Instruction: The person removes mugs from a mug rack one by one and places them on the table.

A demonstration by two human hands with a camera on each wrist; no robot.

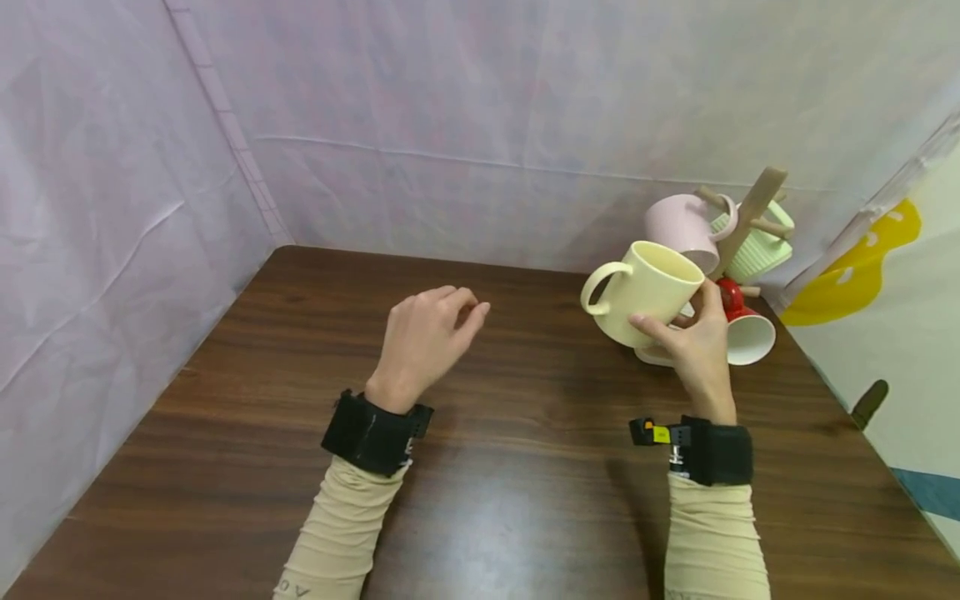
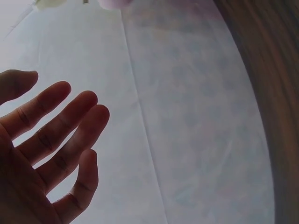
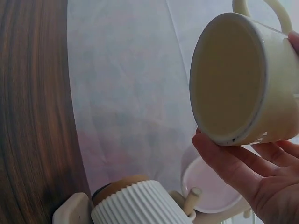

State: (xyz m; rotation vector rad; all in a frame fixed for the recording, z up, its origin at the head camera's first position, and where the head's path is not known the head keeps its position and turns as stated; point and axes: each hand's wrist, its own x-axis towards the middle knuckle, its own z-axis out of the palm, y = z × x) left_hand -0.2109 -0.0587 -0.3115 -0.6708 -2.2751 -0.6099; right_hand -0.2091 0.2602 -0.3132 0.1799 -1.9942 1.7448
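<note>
My right hand (image 1: 701, 354) grips a pale yellow mug (image 1: 633, 304) by its body, thumb on the near side. The mug is tilted, its handle points left, and its flat base (image 3: 229, 81) faces the right wrist camera. Just behind it, a wooden mug tree (image 1: 761, 192) carries a pink mug (image 1: 675, 223), a light green ribbed mug (image 1: 752, 254) and a red mug (image 1: 730, 302) with a white inside. My left hand (image 1: 423, 342) is held over the table, holding nothing; the left wrist view shows its fingers (image 2: 51, 137) spread and loosely bent.
In the right wrist view a white ribbed mug (image 3: 140, 205) sits low by the tree, beside a wooden peg (image 3: 191, 199). The dark wooden table (image 1: 487, 442) meets a pale cloth wall (image 1: 450, 100) at the back. A yellow shape (image 1: 847, 283) shows at the right.
</note>
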